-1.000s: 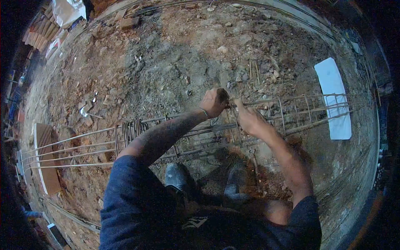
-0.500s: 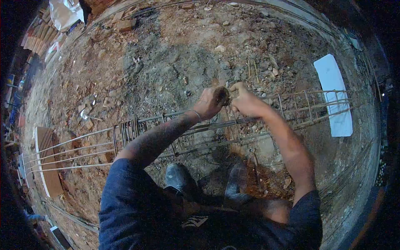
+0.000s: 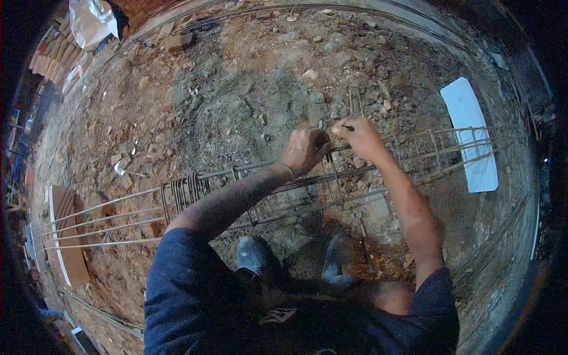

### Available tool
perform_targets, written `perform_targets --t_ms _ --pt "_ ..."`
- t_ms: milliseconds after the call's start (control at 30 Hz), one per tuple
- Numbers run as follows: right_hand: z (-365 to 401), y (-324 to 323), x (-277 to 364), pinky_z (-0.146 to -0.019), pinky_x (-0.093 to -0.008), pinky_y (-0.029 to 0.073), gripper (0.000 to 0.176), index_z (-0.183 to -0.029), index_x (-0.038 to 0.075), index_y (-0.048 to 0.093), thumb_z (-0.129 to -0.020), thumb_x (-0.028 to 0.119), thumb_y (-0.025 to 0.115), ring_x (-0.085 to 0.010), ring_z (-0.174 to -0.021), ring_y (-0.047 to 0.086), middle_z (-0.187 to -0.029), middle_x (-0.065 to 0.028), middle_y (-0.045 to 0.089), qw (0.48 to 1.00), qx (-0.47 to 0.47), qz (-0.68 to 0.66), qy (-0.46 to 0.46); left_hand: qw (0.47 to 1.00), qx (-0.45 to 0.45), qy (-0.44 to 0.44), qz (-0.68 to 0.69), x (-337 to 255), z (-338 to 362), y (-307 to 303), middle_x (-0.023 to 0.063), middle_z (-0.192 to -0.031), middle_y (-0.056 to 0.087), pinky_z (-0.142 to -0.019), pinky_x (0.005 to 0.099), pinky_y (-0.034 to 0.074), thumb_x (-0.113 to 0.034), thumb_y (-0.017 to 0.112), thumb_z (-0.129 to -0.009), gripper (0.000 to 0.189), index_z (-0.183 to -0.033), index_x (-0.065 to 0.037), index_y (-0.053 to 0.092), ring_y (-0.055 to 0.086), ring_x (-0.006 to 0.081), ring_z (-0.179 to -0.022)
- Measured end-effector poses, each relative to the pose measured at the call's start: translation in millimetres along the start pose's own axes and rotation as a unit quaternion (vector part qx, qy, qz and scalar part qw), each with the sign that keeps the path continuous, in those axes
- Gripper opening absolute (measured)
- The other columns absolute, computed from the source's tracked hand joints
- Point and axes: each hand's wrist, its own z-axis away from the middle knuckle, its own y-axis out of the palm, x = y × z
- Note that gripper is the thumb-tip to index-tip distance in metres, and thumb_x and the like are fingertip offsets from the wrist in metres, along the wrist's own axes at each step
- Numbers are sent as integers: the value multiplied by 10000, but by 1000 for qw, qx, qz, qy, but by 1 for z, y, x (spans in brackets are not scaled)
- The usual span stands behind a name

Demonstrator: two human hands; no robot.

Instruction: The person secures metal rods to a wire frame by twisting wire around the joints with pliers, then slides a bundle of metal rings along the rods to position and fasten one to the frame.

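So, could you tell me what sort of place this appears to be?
Probably a building site: a long cage of steel bars lies over rough, stony ground, with a bunch of bar hoops gathered on it and what look like stacked bricks or tiles at the far left.

Rough brown dirt ground [image 3: 254, 89], strewn with stones, curves away toward dark edges; stacked bricks [image 3: 53, 56] sit at its far left corner under dim light.

Building site, rough dirt ground [image 3: 236, 89], rebar [image 3: 100, 206]
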Motion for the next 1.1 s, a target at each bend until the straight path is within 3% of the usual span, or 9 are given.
perform_targets --t_ms 267,333,400,467,533,633,733,867,1100 --pt "-42 15 19 -616 -358 460 165 -774 23 642 -684 156 682 -253 -644 601 -710 -159 623 995 68 68 -37 987 66 81 -126 -11 6 -8 182 -868 582 -704 431 464 -78 563 -735 331 -1054 -19 492 565 367 -775" --pt "-44 16 2 -615 -349 463 165 -761 11 615 -717 162 666 -236 -653 604 -726 -151 621 991 52 66 -103 995 28 -56 75 -9 8 -10 198 -875 571 -698 410 470 -42 520 -769 287 -1047 -7 462 560 387 -770" --pt "-40 18 -8 -564 -322 469 246 -910 9 531 -760 161 652 -175 -641 589 -737 -83 602 994 65 -87 13 992 19 -127 7 14 6 -3 182 -891 597 -697 371 480 -44 488 -824 271 -1085 1 429 605 318 -766" --pt "-16 5 21 -611 -324 486 316 -997 12 465 -774 157 636 -173 -693 596 -778 -74 604 972 124 -175 99 953 12 -171 249 44 3 7 143 -911 612 -693 353 480 -103 519 -853 317 -1132 4 412 615 215 -770" --pt "-2 6 16 -659 -338 489 362 -1003 5 443 -750 145 660 -188 -772 608 -796 -75 595 992 83 -98 -15 901 16 -238 362 29 0 -2 96 -870 619 -695 355 476 -187 516 -883 286 -1083 15 479 591 143 -770" --pt "15 18 14 -687 -368 484 502 -1062 53 417 -681 155 728 -230 -773 611 -818 -139 619 989 8 -60 -137 969 125 -156 143 27 -15 -14 98 -741 620 -669 335 471 -290 470 -897 332 -863 14 597 590 156 -715" --pt "37 25 40 -674 -400 478 502 -1051 65 429 -658 129 736 -316 -818 608 -832 -175 609 994 -28 84 -65 988 67 -116 73 27 -17 -7 105 -726 616 -634 332 459 -266 462 -891 304 -875 11 588 576 161 -673" --pt "34 45 15 -664 -438 460 367 -986 64 472 -695 104 693 -386 -799 578 -843 -192 594 979 -100 98 -151 991 91 -88 -31 29 -17 -9 106 -718 615 -618 344 456 -231 453 -885 281 -858 16 585 576 167 -662" --pt "34 34 17 -639 -424 460 167 -854 63 537 -733 103 646 -356 -757 580 -815 -159 602 963 -137 113 -201 938 109 -211 252 38 -22 0 89 -733 621 -630 331 483 -307 479 -904 346 -850 14 595 600 157 -701"
